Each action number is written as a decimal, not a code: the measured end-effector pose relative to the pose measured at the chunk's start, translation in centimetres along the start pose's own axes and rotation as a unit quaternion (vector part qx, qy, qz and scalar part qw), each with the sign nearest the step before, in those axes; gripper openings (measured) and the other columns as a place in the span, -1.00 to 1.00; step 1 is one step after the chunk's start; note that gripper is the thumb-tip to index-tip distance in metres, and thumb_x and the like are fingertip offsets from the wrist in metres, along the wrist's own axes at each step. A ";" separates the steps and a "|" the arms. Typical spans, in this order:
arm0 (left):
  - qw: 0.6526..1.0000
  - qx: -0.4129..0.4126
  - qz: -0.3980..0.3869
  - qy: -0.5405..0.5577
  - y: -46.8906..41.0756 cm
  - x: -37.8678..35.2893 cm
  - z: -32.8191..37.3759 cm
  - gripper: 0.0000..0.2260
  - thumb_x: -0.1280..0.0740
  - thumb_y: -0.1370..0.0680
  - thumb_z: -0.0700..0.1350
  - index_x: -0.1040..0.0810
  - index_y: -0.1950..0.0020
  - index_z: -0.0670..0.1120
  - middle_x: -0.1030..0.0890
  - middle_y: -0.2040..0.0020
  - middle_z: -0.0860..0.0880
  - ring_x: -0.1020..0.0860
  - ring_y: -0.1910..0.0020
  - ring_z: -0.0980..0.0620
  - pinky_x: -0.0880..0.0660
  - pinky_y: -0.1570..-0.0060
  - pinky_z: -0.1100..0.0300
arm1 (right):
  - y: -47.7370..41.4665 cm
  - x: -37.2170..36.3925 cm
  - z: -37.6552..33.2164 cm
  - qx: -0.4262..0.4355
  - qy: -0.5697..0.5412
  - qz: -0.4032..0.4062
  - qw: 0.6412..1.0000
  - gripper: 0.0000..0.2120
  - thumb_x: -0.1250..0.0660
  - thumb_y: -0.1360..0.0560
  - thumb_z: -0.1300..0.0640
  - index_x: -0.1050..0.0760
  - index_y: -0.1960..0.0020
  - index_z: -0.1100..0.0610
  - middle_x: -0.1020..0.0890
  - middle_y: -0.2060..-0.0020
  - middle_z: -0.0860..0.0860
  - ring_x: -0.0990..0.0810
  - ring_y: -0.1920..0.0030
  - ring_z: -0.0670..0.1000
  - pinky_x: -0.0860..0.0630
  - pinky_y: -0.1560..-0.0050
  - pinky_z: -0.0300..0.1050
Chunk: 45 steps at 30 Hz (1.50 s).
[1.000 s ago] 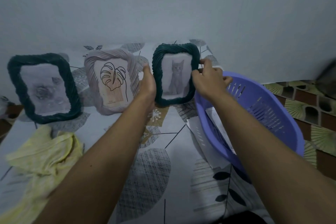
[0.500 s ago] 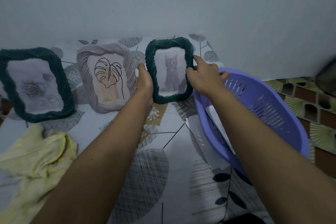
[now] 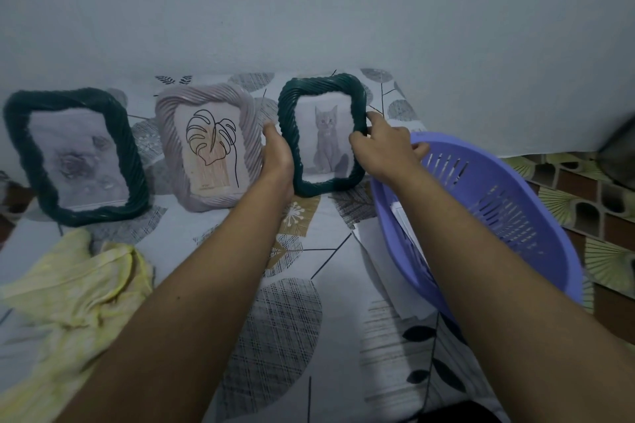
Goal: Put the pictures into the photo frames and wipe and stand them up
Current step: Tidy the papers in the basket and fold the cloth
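change: cat frame [image 3: 323,141] barely moved, upright at the right end of the far row by the wall, just beside pink frame [image 3: 206,148] | hands: left hand [image 3: 278,154] and right hand [image 3: 381,144] still grip its side edges | task: standing looks nearly done, release pending

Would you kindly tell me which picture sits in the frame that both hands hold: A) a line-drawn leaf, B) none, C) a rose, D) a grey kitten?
D: the dark green frame gripped by the left hand and the right hand shows a seated grey kitten.
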State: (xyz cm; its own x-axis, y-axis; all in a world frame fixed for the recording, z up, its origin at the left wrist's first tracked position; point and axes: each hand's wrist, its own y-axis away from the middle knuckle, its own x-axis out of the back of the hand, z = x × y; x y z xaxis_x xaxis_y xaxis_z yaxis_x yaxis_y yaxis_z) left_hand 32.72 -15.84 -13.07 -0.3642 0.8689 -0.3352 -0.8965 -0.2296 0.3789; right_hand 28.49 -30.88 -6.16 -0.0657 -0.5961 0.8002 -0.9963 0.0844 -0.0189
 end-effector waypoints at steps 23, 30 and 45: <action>0.944 -0.122 0.104 -0.288 12.0 2.5 -5.1 -0.73 -0.19 -0.46 0.22 -0.46 -0.05 0.14 -0.58 0.00 0.09 -0.53 -0.07 -0.05 -0.41 -0.25 -0.20 | 6.2 2.0 1.1 -0.006 -0.029 0.037 0.999 -0.92 -0.23 -0.47 0.00 -0.47 0.12 -0.02 -0.51 -0.07 -0.01 -0.42 -0.14 0.06 -0.09 -0.13 0.02; 0.823 -0.209 -0.053 -0.525 12.5 1.4 -8.4 -0.71 -0.24 -0.43 0.20 -0.60 -0.02 0.11 -0.61 -0.07 0.02 -0.52 -0.15 -0.11 -0.47 -0.17 -0.15 | 9.2 3.0 3.7 -0.023 -0.037 -0.114 0.993 -0.57 -0.34 -0.52 -0.07 -0.39 -0.26 0.16 -0.48 -0.12 0.11 -0.45 -0.07 0.13 -0.36 0.05 -0.04; 0.781 -0.114 -0.142 -0.597 10.3 -2.6 -7.9 -0.53 -0.37 -0.13 0.22 -0.55 -0.01 0.15 -0.64 -0.04 0.09 -0.57 -0.09 -0.08 -0.47 -0.16 -0.15 | 10.4 5.0 4.0 -0.002 -0.052 -0.109 0.993 -0.77 -0.25 -0.57 0.08 -0.57 -0.09 0.20 -0.62 0.08 0.14 -0.59 0.09 0.17 -0.56 0.07 0.08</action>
State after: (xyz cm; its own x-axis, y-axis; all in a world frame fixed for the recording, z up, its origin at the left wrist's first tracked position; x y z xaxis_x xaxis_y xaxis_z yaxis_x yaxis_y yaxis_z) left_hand 22.47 -23.91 -15.11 0.2308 0.6575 0.7172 -0.9696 0.0939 0.2260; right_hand 17.53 -36.20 -4.73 0.1450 -0.6802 0.7186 -0.9874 -0.0529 0.1491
